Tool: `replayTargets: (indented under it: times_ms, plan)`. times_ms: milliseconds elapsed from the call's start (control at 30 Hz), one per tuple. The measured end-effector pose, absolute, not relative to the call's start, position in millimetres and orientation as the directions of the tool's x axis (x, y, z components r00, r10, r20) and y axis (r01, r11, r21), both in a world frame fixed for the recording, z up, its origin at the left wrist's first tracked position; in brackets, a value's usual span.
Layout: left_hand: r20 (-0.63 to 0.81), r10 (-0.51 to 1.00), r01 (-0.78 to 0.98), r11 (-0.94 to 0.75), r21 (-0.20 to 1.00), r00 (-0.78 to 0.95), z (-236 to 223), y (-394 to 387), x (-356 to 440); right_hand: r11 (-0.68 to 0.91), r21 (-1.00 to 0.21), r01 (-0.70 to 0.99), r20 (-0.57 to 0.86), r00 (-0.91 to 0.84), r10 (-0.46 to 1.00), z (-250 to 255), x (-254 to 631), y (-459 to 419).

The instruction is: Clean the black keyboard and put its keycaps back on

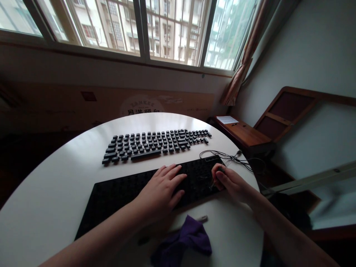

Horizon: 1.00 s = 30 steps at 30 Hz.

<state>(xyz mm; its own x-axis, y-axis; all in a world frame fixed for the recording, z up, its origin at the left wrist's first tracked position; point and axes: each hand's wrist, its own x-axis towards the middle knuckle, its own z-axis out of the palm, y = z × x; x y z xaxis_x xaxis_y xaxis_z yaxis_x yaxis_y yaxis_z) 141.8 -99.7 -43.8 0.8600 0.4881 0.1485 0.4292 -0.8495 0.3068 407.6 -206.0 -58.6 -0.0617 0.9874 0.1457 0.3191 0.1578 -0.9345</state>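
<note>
A black keyboard base (pixel 116 196) lies slanted across the white round table, its upper surface dark. My left hand (pixel 164 187) rests on its middle, fingers stretched out and apart, holding nothing. Over the keyboard's right end, my right hand (pixel 226 180) is closed in a pinch. A small dark thing shows at its fingers, with thin wire-like lines below; what it is stays unclear. Behind the keyboard, loose black keycaps (pixel 150 142) are laid out in keyboard order, a long spacebar keycap (pixel 146 155) at the front.
A purple cloth (pixel 191 237) lies near me, partly over a pale slim tool (pixel 203 218). The keyboard's black cable (pixel 236 158) is coiled at the table's right edge (pixel 254 174). Beyond stand a wooden chair (pixel 247 135) with paper on it and a barred window (pixel 172 29).
</note>
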Motion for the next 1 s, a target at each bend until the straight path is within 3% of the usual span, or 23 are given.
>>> replayTargets:
  times_ms: [167, 333, 400, 833, 933, 1000]
  plan:
    - [0.162, 0.489, 0.420, -0.845, 0.330, 0.857, -43.5, -99.6, 142.0, 0.194, -0.842, 0.503, 0.141, -0.143, 0.980, -56.6, 409.1, -212.1]
    - [0.125, 0.487, 0.440, -0.853, 0.282, 0.864, -40.1, -100.9, 142.6, 0.479, -0.570, 0.668, 0.445, -0.240, 0.863, -54.1, 402.0, -216.0]
    - [0.127, 0.485, 0.440, -0.855, 0.274, 0.865, -39.2, -101.2, 142.8, 0.522, -0.521, 0.675, 0.509, -0.246, 0.825, -53.9, 399.7, -216.6]
    - [0.091, 0.499, 0.462, -0.846, 0.265, 0.862, -33.4, -102.7, 143.5, 0.629, -0.361, 0.689, 0.593, -0.351, 0.725, -54.0, 396.2, -215.1]
    - [0.096, 0.500, 0.462, -0.846, 0.267, 0.861, -34.2, -102.6, 143.3, 0.632, -0.383, 0.674, 0.596, -0.343, 0.727, -57.2, 397.7, -215.5]
    - [0.102, 0.499, 0.459, -0.846, 0.270, 0.860, -34.7, -102.8, 143.0, 0.587, -0.481, 0.651, 0.574, -0.273, 0.772, -60.0, 399.4, -216.2]
